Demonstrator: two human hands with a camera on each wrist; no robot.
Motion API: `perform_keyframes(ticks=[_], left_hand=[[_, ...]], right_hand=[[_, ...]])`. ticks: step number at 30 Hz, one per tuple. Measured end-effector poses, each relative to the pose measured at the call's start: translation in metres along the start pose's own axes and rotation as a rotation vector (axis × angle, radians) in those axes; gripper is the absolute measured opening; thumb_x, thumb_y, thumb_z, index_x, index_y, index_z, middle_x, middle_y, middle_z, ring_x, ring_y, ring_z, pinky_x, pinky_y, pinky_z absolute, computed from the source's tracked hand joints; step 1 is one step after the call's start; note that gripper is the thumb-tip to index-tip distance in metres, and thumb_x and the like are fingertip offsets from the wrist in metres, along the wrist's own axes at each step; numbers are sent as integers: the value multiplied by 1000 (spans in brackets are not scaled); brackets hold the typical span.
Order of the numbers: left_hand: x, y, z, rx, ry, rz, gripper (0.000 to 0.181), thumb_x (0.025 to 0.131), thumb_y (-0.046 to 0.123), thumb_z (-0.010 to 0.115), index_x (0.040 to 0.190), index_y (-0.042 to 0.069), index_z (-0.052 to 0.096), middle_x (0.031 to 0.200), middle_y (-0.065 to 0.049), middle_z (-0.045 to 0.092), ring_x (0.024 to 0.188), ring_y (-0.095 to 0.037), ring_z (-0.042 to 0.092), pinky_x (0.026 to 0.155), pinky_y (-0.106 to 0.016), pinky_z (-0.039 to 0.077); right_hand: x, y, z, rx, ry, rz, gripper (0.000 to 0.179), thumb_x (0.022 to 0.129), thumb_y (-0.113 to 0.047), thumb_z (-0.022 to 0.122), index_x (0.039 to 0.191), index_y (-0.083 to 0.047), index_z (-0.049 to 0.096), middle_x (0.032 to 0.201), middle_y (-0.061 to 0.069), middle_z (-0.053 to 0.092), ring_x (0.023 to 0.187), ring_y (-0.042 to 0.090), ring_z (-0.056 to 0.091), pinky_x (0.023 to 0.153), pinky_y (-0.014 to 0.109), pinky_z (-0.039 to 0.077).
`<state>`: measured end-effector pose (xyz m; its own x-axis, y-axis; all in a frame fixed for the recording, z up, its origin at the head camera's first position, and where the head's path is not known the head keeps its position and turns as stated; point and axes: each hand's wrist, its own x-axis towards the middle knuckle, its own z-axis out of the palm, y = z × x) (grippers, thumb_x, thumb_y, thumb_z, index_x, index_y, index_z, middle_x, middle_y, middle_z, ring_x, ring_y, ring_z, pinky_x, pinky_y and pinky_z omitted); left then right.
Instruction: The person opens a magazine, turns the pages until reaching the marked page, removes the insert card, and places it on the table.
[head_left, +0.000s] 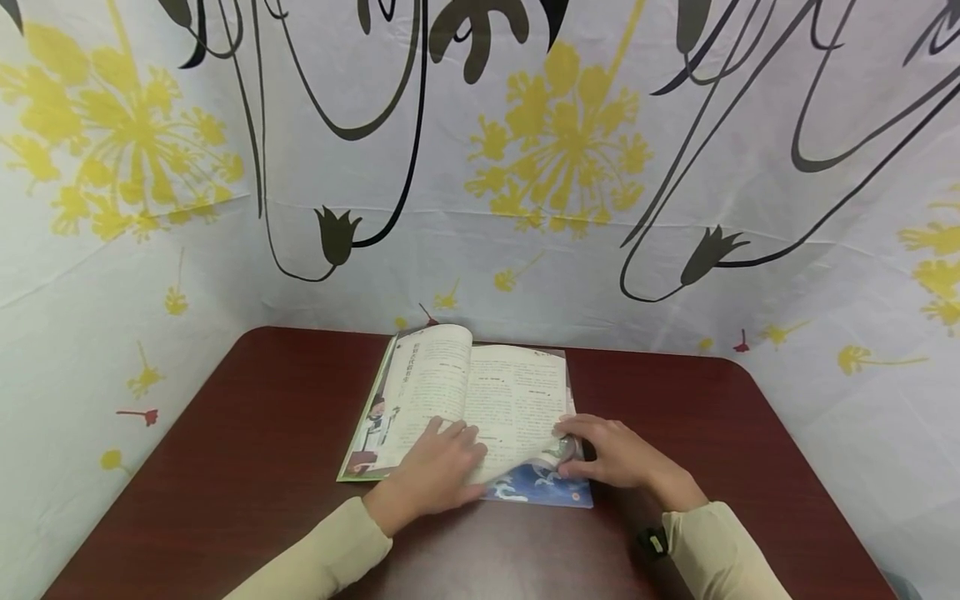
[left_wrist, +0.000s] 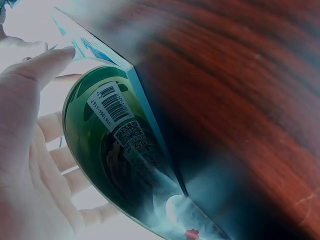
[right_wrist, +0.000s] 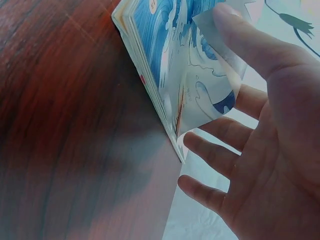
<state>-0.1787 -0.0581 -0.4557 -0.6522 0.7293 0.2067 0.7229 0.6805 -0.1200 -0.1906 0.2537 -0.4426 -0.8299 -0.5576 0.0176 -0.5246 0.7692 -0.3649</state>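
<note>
An open magazine [head_left: 431, 379] lies on the table, text on both pages and its left side bulging upward. My left hand [head_left: 437, 468] rests on the lower part near the spine, fingers extended over the paper. In the left wrist view, the green back cover [left_wrist: 102, 145] curves beside my spread fingers and shows a barcode label [left_wrist: 114, 106]. With thumb and fingers, my right hand [head_left: 618, 454] pinches a page [right_wrist: 212, 95] by its lower right corner. That corner curls up, and a blue wave picture [head_left: 536, 485] shows beneath it.
The dark red-brown table [head_left: 225, 442] extends on both sides of the magazine. Behind it hangs a white cloth [head_left: 420, 167] printed with yellow flowers and dark stems. A dark band [head_left: 654, 542] is at the right wrist, by the sleeve.
</note>
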Motion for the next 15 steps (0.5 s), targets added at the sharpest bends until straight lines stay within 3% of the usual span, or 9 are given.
perform_keyframes(ticks=[15], left_hand=[[-1,-2,1,16,39,-11,28,89,45,63,89,17,65,90,1,57,88,-20,56,81,-43,46]], right_hand=[[-7,4,-8,58,31,48,74,84,-62,68,139,-13,56,140,9,55,130,31,52,99,56,44]])
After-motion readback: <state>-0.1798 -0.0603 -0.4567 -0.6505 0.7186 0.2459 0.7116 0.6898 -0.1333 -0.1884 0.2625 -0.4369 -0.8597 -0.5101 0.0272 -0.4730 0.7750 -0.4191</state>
